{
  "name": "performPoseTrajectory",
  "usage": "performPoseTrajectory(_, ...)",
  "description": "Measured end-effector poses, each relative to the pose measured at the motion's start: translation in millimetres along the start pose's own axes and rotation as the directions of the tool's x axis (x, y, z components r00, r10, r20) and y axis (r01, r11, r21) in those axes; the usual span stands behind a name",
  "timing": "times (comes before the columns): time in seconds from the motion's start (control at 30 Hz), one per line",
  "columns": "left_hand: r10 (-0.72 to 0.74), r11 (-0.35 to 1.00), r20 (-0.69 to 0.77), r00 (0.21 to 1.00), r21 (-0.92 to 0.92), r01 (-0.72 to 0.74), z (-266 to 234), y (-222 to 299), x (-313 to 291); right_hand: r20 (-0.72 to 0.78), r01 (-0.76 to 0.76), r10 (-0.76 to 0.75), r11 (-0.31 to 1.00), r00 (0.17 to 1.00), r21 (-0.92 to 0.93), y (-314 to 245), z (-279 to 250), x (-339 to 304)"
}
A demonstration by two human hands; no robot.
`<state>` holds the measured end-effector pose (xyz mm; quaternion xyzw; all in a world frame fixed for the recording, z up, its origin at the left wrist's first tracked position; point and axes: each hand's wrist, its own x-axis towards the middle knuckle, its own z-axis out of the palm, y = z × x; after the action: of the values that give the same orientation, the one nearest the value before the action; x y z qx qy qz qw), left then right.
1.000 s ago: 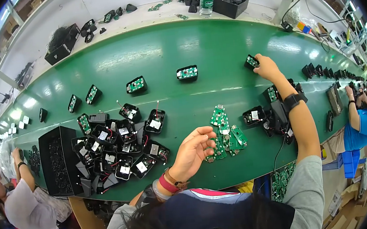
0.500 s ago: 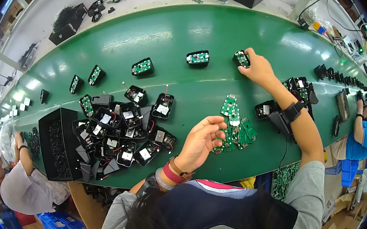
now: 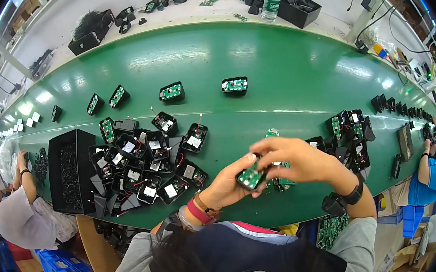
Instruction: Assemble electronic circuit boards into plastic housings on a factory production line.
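Observation:
In front of my chest, my left hand [image 3: 224, 186] grips a small black case [image 3: 250, 180] with a green circuit board in it. Curled over that case from the right is my right hand [image 3: 306, 162], its slightly blurred fingers touching the far and right edges. Loose green circuit boards [image 3: 272, 132] lie under and behind my right hand, mostly covered by it. To my left is a heap of open black cases [image 3: 131, 174] with white squares and red wires. A spaced row of cases with boards, including one black case [image 3: 235, 86], runs across the green table.
A black bin [image 3: 80, 203] of small dark parts stands at the left. More cases [image 3: 357, 116] are stacked at the right. On the back shelf are a plastic bottle [image 3: 272, 0] and a black box [image 3: 298, 13]. Co-workers sit at both sides, one in a blue shirt [image 3: 429, 182].
My right hand has brought the case from the right end of the far row in to my left hand. My left hand, empty before, now grips it.

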<state>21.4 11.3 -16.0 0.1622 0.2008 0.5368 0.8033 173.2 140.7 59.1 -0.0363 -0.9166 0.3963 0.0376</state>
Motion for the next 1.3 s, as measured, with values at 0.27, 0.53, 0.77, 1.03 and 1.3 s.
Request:
performPoseTrajectory(0.27,0.099,0.987,-0.223,0.97,-0.1,-0.123,0.4,-0.6,3.5,-0.596,-0.116,0.16,0.987,0.787,0.112,10.4,42.3,2.9)
performPoseTrajectory(0.53,0.232,0.955,-0.297,0.926,0.249,-0.16,8.8,-3.1,0.9,-0.544,-0.189,0.464,0.853,0.699,0.486,-15.1,47.3,13.1)
performPoseTrajectory(0.77,0.199,0.97,-0.301,0.933,0.199,-0.142,10.3,1.2,-0.9,-0.436,0.016,0.551,0.608,0.712,0.794,-13.2,61.3,6.1)
performPoseTrajectory(1.03,0.394,0.786,-0.13,0.91,0.56,-0.26,18.4,-1.2,-6.0,-0.757,-0.198,0.169,0.979,0.631,0.053,-16.9,67.3,3.0)
performPoseTrajectory(1.3,0.541,0.66,0.101,0.835,0.564,-0.496,12.2,-7.1,2.5,-0.81,-0.111,0.14,0.989,0.57,0.094,-21.7,78.5,-8.6)
